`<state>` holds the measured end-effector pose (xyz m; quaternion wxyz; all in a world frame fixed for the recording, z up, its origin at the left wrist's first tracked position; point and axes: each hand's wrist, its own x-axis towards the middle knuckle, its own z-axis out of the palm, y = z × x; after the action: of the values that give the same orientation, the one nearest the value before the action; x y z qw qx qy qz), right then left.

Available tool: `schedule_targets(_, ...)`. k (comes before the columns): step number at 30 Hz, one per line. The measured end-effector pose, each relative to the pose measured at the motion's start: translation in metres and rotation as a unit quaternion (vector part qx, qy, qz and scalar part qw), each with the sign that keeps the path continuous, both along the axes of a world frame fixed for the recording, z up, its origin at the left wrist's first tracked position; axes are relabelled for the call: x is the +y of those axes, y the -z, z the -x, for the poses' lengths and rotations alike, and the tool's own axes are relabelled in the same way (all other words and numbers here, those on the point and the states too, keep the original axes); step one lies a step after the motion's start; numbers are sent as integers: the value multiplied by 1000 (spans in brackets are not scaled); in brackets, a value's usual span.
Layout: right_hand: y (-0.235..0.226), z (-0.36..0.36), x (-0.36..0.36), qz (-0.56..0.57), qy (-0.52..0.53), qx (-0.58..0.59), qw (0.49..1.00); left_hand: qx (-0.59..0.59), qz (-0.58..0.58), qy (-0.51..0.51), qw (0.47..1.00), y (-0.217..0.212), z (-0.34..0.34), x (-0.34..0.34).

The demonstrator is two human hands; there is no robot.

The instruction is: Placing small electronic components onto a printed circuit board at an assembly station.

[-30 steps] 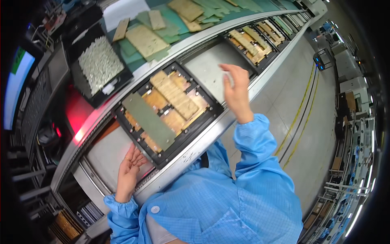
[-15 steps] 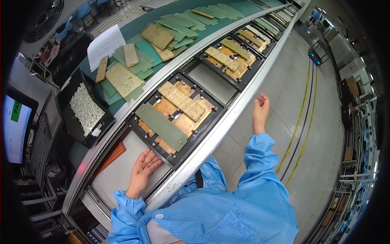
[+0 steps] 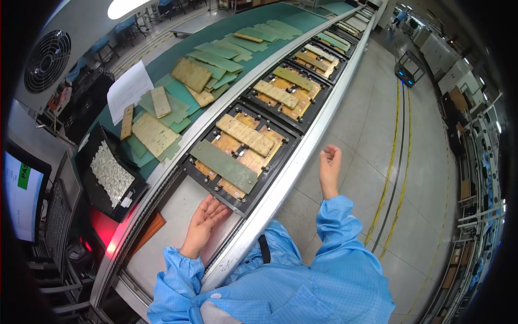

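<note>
A long conveyor line [image 3: 280, 186] runs from the lower left up to the far right, its pale metal rail bending with the lens. On it sit black carrier frames in a row: the nearest black frame [image 3: 237, 156] holds tan circuit panels and a green board [image 3: 224, 166] laid slantwise across them, and the next frame [image 3: 286, 94] carries more tan and green panels. Beyond the belt, a green-topped bench [image 3: 280, 13] is strewn with loose green boards and tan panels [image 3: 190, 74], with a white sheet of paper [image 3: 128, 89] at its near end. A black tray [image 3: 110, 175] of small pale parts lies to the left, beside a monitor [image 3: 21, 197] showing a green patch. A round fan [image 3: 46, 62] stands at the upper left. Yellow floor lines [image 3: 396, 140] curve along the grey aisle on the right.

The left hand [image 3: 204, 222] lies palm up on the grey belt surface, fingers [image 3: 217, 208] spread loose and holding nothing, their tips just touching the near edge of the nearest black frame. The right hand [image 3: 329, 164] hangs over the aisle, well apart from the frame, fingers half curled and empty.
</note>
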<state>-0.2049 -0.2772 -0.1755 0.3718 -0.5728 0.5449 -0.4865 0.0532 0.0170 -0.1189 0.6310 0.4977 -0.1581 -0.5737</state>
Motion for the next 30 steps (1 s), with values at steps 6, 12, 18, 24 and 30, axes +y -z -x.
schedule_targets(6,-74,-41,65,98,-149,85,980,6,4,22,1000,3,-2,-17)
schedule_targets(12,-106,-75,123,203,-398,192,874,-6,30,44,999,7,0,-40)
schedule_targets(18,-81,-94,126,243,-336,257,873,-10,6,37,999,2,2,-67)
schedule_targets(24,-76,-96,95,242,-272,270,891,0,30,70,997,17,-4,-109)
schedule_targets(30,-78,-104,72,256,-214,293,896,0,46,116,992,5,-5,-152)
